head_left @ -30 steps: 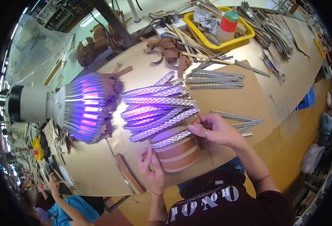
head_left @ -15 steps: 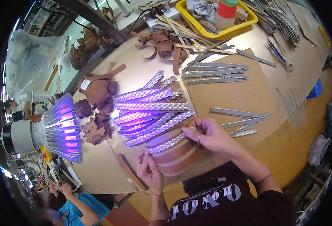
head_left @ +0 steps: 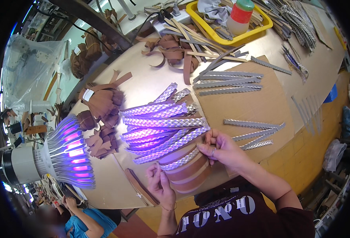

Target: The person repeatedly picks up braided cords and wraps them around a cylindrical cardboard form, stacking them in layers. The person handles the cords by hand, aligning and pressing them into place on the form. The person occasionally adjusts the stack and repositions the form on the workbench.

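Nearest, left hand (head_left: 161, 186) pinching shut on one end of a silver braided strip (head_left: 181, 159), right hand (head_left: 222, 148) closed on the other end, strip pressed across stacked brown leather bands (head_left: 190, 174) at the near tabletop (head_left: 151, 83) edge. Seemingly midway: about nine braided strips (head_left: 163, 123) already fanned out beyond the hands (purple-lit by the lamp (head_left: 70, 156) at left), loose grey strips (head_left: 254, 135) on cardboard (head_left: 246, 107) to the right untouched. Little room left or ahead; open board rightward. Farther off, brown scraps (head_left: 175, 49) and a yellow tray (head_left: 230, 37).
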The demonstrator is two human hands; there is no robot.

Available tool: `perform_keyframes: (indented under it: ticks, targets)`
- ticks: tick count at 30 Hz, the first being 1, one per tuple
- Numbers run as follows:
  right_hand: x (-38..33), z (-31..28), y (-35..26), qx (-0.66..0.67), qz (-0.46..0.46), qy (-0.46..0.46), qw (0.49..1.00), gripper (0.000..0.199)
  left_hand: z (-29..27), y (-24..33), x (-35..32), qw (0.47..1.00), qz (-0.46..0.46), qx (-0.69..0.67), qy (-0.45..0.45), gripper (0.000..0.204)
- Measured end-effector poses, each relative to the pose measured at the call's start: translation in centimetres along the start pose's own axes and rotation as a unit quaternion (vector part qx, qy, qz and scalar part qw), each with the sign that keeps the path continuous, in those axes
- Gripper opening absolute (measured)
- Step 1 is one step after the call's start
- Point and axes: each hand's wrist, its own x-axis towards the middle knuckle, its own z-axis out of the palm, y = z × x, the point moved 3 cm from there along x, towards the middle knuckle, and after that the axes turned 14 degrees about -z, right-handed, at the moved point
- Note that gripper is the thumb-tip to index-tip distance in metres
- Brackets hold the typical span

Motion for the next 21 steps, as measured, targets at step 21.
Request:
perform_keyframes:
  ticks: [21]
  targets:
    - [-3.3, 1.3, -6.5, -0.074, -0.138, -0.100, 0.983, 0.015, -0.4, 1.0, -1.0, 0.979, 0.093, -0.162, 0.086, 0.033]
